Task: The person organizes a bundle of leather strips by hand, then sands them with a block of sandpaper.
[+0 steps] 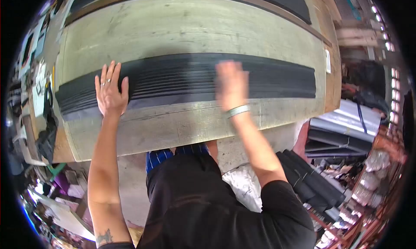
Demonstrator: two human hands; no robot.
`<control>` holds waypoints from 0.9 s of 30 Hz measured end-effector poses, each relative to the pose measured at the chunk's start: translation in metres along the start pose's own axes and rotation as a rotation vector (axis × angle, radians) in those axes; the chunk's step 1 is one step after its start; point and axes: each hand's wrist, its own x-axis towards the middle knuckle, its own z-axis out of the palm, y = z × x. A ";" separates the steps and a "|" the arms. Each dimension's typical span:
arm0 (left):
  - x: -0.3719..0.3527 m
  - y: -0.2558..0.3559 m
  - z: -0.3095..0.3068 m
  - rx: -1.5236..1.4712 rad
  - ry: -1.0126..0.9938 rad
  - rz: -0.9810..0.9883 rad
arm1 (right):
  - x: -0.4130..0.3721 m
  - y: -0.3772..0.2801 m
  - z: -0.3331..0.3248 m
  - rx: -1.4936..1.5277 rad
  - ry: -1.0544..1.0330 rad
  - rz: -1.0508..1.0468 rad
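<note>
Right hand (232,86) a blur, perhaps flat.

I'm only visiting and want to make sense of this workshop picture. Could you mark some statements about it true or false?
1. The left hand lies flat on the long black ribbed rubber strips. True.
2. The strips lie on the floor. False: they rest on the worn grey wooden table.
3. A pale wristband sits below the right hand. True.
4. The left hand is bare of jewellery. False: rings show on its fingers.
5. The right hand grips a hammer. False: it is blurred, open and holds nothing.
</note>
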 end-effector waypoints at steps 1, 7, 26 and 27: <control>-0.002 0.001 -0.002 -0.025 0.010 -0.004 | 0.011 0.053 -0.013 -0.022 0.015 0.201; -0.001 0.001 0.001 0.037 -0.021 -0.024 | 0.040 0.090 0.013 0.000 -0.026 0.399; -0.003 -0.001 0.002 0.031 -0.014 -0.015 | 0.060 -0.168 0.017 0.278 -0.226 -0.201; -0.003 0.001 0.001 0.031 -0.019 -0.017 | 0.060 -0.180 0.016 0.337 -0.246 -0.279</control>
